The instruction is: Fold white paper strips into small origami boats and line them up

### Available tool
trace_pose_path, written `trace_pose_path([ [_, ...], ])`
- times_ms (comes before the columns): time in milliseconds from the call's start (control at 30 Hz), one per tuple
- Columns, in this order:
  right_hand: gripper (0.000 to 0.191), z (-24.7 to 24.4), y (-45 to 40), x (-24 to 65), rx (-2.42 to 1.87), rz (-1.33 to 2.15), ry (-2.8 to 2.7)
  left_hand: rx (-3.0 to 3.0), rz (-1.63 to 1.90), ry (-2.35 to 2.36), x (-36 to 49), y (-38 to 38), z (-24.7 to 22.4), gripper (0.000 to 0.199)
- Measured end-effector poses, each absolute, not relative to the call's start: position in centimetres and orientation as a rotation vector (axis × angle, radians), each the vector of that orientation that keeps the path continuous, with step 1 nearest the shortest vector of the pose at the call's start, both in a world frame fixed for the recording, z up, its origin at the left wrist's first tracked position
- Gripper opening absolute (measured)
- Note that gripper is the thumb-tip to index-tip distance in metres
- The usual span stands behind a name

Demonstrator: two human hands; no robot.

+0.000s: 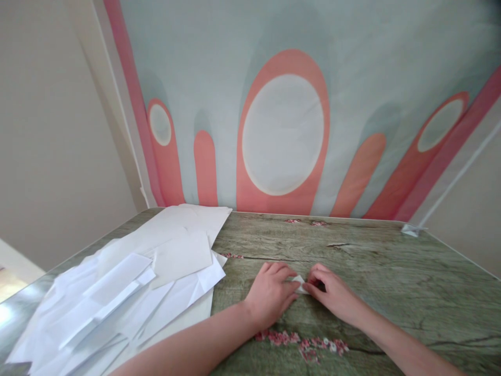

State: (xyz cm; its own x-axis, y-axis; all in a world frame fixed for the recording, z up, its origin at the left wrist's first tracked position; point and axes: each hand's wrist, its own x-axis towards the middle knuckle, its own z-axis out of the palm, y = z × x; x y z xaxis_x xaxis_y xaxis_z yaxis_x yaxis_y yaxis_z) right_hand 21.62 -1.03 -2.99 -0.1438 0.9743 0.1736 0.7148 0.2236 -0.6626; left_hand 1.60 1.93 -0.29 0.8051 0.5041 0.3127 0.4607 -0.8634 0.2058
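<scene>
A small white piece of paper point(300, 284), apparently folded, lies on the wood-patterned table between my two hands. My left hand point(273, 293) comes in from the left, palm down, with its fingers bent and the fingertips holding the paper's left side against the table. From the other side, my right hand point(335, 294) pinches the paper's right edge between thumb and curled fingers. Both hands cover part of the paper, so its full shape is hidden.
A spread-out heap of white paper sheets point(182, 258), some folded, covers the table's left side. The table point(376, 261) has a wood and pink-flower print. Behind its far edge hangs a backdrop point(223, 78) with coral shapes. Clear tape point(410, 230) sits at the far right corner.
</scene>
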Motion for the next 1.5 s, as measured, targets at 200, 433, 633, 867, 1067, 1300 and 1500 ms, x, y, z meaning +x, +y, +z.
trace_pose_path([
  [200, 0.019, -3.1, -1.0, 21.6, -1.524, 0.558, -1.923, 3.065, 0.363, 0.811, 1.9, 0.3, -0.9, 0.043],
  [433, 0.017, -3.1, -1.1, 21.5, -1.544, 0.534, -1.918, 3.088, 0.237, 0.839, 1.8, -0.2, -1.1, 0.065],
  [633, 0.016, -3.1, -1.1, 21.4, -1.563, 0.512, -1.921, 3.09, 0.214, 0.83, 2.0, -0.1, -1.2, 0.066],
  [867, 0.014, -3.4, -1.1, 21.4, -1.569, 0.494, -1.904, 3.067, 0.217, 0.849, 2.1, -0.2, -1.3, 0.07],
  [1067, 0.012, -3.5, -1.2, 21.3, -1.564, 0.492, -1.899, 3.082, 0.207, 0.878, 2.2, -0.3, -1.5, 0.072],
  [1300, 0.012, -3.5, -1.2, 21.2, -1.556, 0.486, -1.897, 3.104, 0.217, 0.881, 2.2, -0.2, -1.6, 0.072],
  [1500, 0.012, -3.7, -1.1, 21.0, -1.575, 0.479, -1.888, 3.132, 0.201, 0.868, 2.3, -0.1, -1.4, 0.075],
])
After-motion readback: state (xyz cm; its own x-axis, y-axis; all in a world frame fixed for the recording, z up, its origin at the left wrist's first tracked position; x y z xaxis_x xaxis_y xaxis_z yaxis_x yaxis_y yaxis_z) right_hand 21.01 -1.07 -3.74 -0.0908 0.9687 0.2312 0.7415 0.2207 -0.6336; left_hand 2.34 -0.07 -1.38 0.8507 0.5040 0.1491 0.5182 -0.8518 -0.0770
